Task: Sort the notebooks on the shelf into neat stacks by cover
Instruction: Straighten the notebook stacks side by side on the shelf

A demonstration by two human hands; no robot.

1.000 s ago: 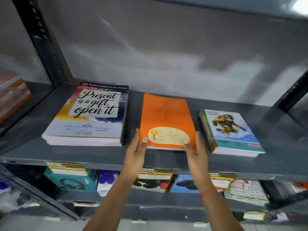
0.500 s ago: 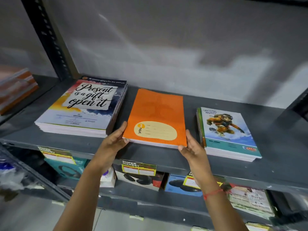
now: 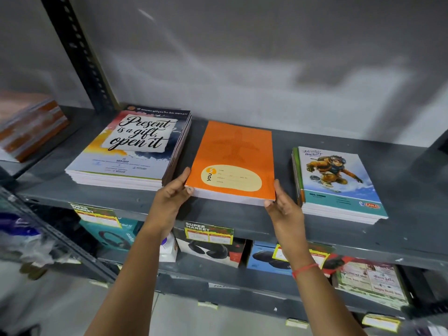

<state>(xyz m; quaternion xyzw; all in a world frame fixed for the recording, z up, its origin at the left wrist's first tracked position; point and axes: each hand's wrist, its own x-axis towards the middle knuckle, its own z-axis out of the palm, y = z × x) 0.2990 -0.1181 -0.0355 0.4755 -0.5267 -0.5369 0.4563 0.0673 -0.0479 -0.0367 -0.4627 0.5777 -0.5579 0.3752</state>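
**Squaring the middle stack: orange notebooks**

The dark grey metal shelf (image 3: 400,238) carries three piles, and the stack of orange paper-covered notebooks with a cream oval label (image 3: 234,163) serves as the landmark. Left of it lies the thick stack of notebooks with the "Present is a gift, open it" cover (image 3: 131,151); right of it lies the smaller stack of notebooks with the illustrated pilot cover (image 3: 337,183). The three piles stand apart from one another, each showing one cover type.

Step in hand, as judged: you are aligning the orange stack, which sits slightly turned against the front lip of the shelf.

Fingers:
- Your left hand (image 3: 169,202) holds the near left corner of the orange stack. The thumb lies along the left edge and one fingertip presses the front edge; the other fingers curl underneath, loosely closed.
- Your right hand (image 3: 284,207) meets the near right corner. The fingers lie together and nearly straight, flat against the right side, with the thumb at the front edge. Whether it grips or only presses cannot be told.

Next move, as judged: press both sides evenly to bring the page edges flush, then rotate the stack parallel to its neighbours. Keep it clear of the quote-cover stack, which lies just beside your left thumb.
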